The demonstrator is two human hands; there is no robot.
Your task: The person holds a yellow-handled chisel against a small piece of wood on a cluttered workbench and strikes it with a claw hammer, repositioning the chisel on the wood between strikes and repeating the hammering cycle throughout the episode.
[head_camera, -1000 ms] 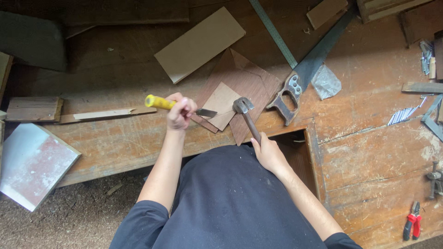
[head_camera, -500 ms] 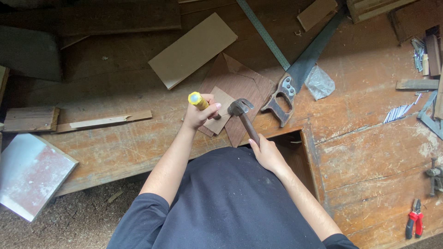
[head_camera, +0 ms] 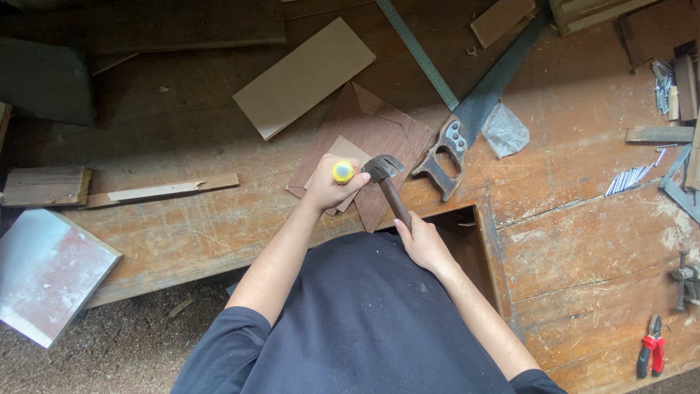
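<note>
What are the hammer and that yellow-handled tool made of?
The hammer looks like a dull grey metal head on a dark brown handle, probably wood. The tool's yellow handle looks like smooth, glossy plastic. Its blade is hidden by the left hand.

The light is soft and even, like daylight on a cloudy day. The wooden counter is brightest at 3 o'clock and gets dim toward 11 o'clock, where the boards look almost black. Shadows are faint. The metal sheet at 8 o'clock shines pale. The clear plastic scrap glints a little. Straight edges bend near the corners. Most things look sharp, not blurry.
</note>
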